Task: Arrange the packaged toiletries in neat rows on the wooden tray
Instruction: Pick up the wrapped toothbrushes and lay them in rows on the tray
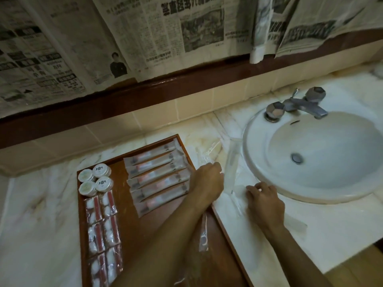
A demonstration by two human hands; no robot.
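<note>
Pale marble desk carries white oval sink and brown wooden tray. Tray holds rows of long toothbrush packets, red-striped cotton packets, four round white soaps. Left hand pinches clear plastic packet just right of the tray; right hand, fingers curled, presses crinkled clear wrappers.

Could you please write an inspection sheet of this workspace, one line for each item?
Surface: pale marble counter, stained.
Job's things: wooden tray holds six long packets in a row, four round packs, small red-and-white packets in pairs.
Clutter: clear packets loose beside the sink.
Grippers: left hand and right hand reach for the clear packets; grip unclear.
Cables: nothing seen.
Surroundings: tap, tiles, newspaper on the wall.
</note>
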